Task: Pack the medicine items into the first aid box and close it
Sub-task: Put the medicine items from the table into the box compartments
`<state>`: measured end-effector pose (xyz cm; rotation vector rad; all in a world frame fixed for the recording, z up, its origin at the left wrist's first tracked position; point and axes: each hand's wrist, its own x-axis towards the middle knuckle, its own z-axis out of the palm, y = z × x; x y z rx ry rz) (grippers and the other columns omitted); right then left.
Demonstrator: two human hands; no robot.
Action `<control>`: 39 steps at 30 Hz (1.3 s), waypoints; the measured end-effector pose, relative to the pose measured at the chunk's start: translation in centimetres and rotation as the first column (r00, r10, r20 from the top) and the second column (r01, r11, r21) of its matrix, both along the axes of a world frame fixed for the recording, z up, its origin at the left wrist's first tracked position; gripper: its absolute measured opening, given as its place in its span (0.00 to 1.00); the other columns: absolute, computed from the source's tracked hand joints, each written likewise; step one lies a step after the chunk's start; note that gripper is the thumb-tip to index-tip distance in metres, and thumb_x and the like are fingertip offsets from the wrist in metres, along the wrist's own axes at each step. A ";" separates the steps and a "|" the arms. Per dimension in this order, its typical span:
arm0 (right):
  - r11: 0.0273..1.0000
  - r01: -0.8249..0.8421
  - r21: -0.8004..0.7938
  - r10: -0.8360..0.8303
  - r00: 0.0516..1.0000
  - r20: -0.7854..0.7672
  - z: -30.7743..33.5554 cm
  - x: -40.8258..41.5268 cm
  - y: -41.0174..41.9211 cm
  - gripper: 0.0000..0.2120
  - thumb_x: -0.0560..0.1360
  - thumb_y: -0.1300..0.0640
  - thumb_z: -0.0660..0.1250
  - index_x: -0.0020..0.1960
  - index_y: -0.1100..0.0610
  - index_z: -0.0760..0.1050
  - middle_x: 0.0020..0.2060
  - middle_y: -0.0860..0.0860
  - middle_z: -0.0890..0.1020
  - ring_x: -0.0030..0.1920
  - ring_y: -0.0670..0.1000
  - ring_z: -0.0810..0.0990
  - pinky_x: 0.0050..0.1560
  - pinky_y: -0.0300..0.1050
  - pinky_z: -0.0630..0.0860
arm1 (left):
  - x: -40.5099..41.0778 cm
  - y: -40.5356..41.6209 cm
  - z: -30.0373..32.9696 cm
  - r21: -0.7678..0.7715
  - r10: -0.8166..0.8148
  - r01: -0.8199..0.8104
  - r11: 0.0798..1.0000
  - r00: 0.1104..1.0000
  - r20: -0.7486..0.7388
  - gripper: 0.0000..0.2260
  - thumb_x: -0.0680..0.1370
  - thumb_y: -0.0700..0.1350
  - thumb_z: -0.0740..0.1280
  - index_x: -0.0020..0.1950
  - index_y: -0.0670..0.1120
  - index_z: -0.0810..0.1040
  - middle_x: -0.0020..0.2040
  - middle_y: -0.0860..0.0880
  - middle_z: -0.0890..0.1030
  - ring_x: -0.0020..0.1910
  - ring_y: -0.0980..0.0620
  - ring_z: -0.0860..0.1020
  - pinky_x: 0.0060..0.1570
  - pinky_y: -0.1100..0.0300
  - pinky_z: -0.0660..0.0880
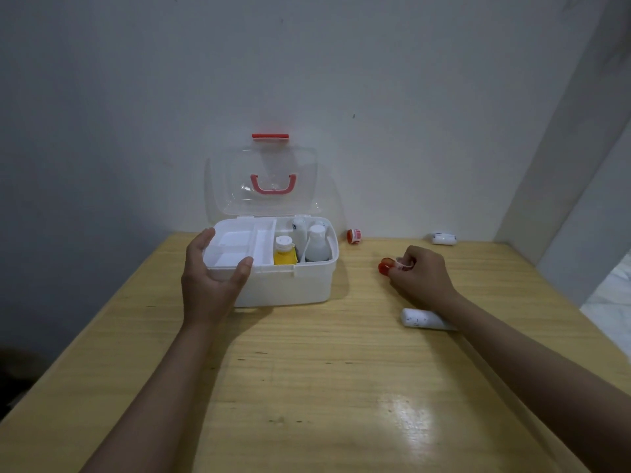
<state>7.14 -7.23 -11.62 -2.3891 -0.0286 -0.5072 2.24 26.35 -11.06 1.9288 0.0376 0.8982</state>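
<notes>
We are mid-way through the packing. On the wooden counter (pixel 307 387) our first aid box (pixel 290 285) stands against the wall with its clear lid (pixel 263 179) tilted up and back. A white inner tray (pixel 239 244) sits over the left part of the box; the right part already holds a yellow bottle (pixel 284 255) and white bottles (pixel 317 245).

Our left hand (pixel 211 274) is spread wide at the tray's near left corner, thumb on the front rim, fingers on the left edge, steadying or shifting it. Our right hand (pixel 418 271) is curled round a small red-capped item (pixel 385 266) right of the box, touching or barely off the counter.

Next, we judge, this item goes into a free compartment. Three things remain loose: a white tube (pixel 421 318) by our right forearm, a small red-and-white container (pixel 354 236) just right of the box, and a white roll (pixel 443 238) near the far right wall.

The forearm covers the tube's far end, our fingers hide most of the held item, and no label is readable.
</notes>
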 end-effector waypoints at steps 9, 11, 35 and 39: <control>0.993 -0.021 0.113 0.024 0.999 -0.028 0.8 -0.5 0.8 0.23 0.68 0.53 0.74 0.61 0.52 0.73 0.46 0.47 0.78 0.47 0.47 0.77 0.47 0.42 0.74 | 0.0 0.1 0.0 0.004 0.005 -0.005 1.000 1.000 0.002 0.31 0.70 0.47 0.74 0.70 0.44 0.66 0.69 0.46 0.69 0.67 0.49 0.67 0.56 0.68 0.65; 0.997 -0.046 0.056 0.050 0.997 -0.057 0.7 -0.1 0.9 0.20 0.68 0.53 0.73 0.59 0.54 0.76 0.49 0.48 0.80 0.49 0.47 0.77 0.49 0.42 0.74 | 0.0 0.1 -0.1 0.009 0.000 0.000 1.000 1.000 0.002 0.32 0.70 0.48 0.74 0.70 0.45 0.65 0.69 0.46 0.69 0.67 0.49 0.67 0.57 0.63 0.66; 0.996 -0.037 -0.087 0.020 0.981 -0.193 1.0 2.6 0.9 0.12 0.69 0.56 0.70 0.52 0.59 0.77 0.47 0.54 0.81 0.44 0.49 0.76 0.39 0.42 0.74 | 0.1 0.1 0.0 -0.009 -0.009 0.009 1.000 1.000 0.008 0.34 0.66 0.54 0.70 0.70 0.45 0.66 0.69 0.47 0.70 0.66 0.55 0.66 0.58 0.67 0.65; 1.000 -0.011 -0.021 0.009 0.991 -0.130 0.7 2.1 0.7 0.18 0.70 0.55 0.70 0.58 0.57 0.73 0.47 0.51 0.78 0.46 0.50 0.76 0.41 0.42 0.72 | 0.1 0.2 0.0 -0.012 -0.018 0.018 1.000 1.000 0.010 0.35 0.66 0.56 0.70 0.69 0.45 0.67 0.68 0.47 0.70 0.64 0.57 0.66 0.56 0.76 0.63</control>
